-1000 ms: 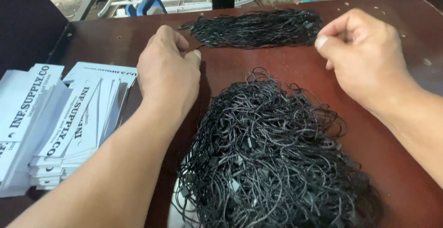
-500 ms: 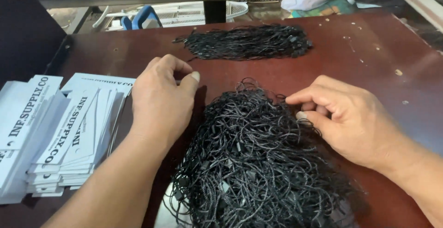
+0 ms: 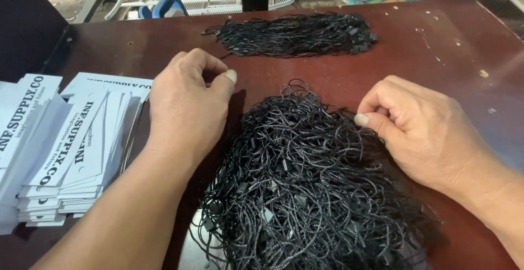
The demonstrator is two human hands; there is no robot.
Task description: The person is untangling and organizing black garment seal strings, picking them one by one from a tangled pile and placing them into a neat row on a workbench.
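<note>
Your right hand pinches narrowly at the right edge of the tangled black cord heap on the near surface; your left hand rests curled and empty beside it. Pull one loop and the snarl could drag neighbours along, or knot tighter.

right hand: come down from above the table onto the near heap of black string loops, fingertips pinched at its edge
</note>
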